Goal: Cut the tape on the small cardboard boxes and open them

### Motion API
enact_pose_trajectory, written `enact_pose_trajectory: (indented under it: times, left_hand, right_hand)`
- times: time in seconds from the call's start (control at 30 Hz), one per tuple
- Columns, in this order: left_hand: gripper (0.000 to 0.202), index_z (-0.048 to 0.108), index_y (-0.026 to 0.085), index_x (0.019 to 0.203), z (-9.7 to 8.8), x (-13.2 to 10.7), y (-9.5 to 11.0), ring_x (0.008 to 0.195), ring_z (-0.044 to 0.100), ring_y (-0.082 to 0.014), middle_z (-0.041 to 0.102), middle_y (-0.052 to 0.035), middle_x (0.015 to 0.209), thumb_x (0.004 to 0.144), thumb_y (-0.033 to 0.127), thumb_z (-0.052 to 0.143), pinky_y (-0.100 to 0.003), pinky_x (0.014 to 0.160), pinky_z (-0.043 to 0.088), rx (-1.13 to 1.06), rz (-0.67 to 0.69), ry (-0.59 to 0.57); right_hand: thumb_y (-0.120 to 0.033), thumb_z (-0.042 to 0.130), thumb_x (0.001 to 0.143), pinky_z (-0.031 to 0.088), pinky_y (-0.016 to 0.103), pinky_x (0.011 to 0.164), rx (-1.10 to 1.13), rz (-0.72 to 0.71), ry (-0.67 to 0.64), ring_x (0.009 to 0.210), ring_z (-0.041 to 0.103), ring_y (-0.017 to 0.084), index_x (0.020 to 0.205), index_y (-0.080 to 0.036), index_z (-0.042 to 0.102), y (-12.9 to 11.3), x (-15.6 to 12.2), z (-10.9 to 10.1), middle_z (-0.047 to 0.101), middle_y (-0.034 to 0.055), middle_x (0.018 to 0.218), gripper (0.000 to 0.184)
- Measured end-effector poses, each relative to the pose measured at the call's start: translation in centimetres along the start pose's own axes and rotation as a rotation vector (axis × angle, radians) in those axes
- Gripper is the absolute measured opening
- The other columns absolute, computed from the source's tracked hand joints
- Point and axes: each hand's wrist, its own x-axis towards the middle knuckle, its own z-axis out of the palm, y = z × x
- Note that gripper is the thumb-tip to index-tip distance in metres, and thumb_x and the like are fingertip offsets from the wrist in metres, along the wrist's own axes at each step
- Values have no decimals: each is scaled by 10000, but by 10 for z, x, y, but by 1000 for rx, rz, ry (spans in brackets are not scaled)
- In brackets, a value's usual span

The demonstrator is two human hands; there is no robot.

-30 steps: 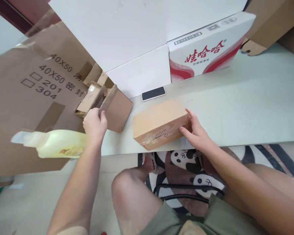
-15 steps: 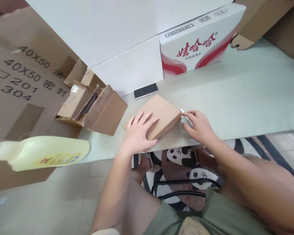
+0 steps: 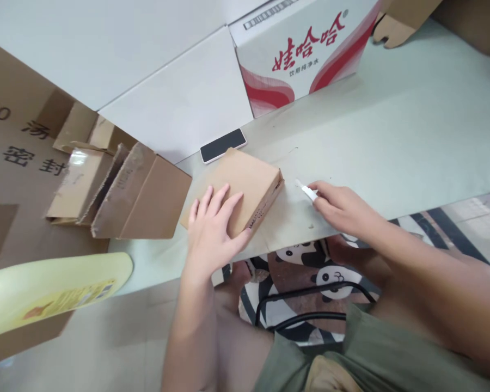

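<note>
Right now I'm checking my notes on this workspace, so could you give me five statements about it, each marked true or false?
1. The left hand rests with spread fingers on the small cardboard box. True.
2. The right hand holds nothing. False: it holds a small white tool.
3. The tip of the white tool touches the small cardboard box. False: a gap shows between them.
4. The phone lies with its dark face up. True.
5. The pale yellow bottle is beside the right hand. False: it is at the left edge of the view, on the left arm's side.
</note>
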Motion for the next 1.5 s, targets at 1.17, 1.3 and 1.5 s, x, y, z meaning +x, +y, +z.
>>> enact_pose_trajectory:
  times: [1.17,1.3,1.5]
  left_hand:
    - [532,548,320,1334,3,4,9,1454,364,-366,500,-61,1516,814,419,598,-565,1173,275,-28,-50,93]
    - [529,549,307,1331,4,4,9,1453,366,-369,499,-71,1516,818,424,596,-567,1175,275,-27,-39,108]
    - [532,551,311,1324,2,3,10,1453,373,-355,510,-68,1510,813,444,611,-565,1173,285,-54,-57,106]
  right_hand:
    - [-246,303,1013,432,242,455,657,52,-360,430,577,134,875,-228,370,-50,13,58,570,-40,570,155]
    - [-219,333,995,436,247,474,615,-43,-413,435,572,132,867,-218,394,-60,5,69,575,-29,554,142]
    - [-256,328,988,429,249,491,588,-23,-439,436,557,119,826,-219,411,-51,0,60,583,-31,593,186]
